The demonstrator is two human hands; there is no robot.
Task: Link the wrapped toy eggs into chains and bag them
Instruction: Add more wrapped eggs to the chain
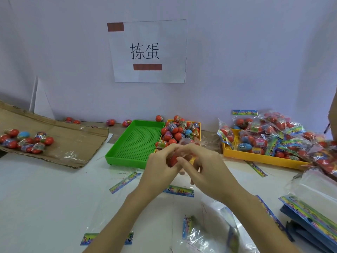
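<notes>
Both hands meet above the white surface, just in front of the trays. Left hand curls its fingers round a red egg, and the right hand pinches at the same egg from the other side, its fingers bent over the top. Clear wrap shows just above the fingers, though the blur makes it hard to say exactly what the right fingertips pinch.

Behind the hands sits a green tray, with a smaller yellow tray beside it heaped with loose eggs. Further right, a larger yellow tray carries filled bags, which spill past its right end. On the left, a flattened cardboard sheet holds a small cluster of eggs, and a few more lie along the wall. Empty bags with printed headers lie near the forearms, with a stack at the right edge. A paper sign hangs on the wall.
</notes>
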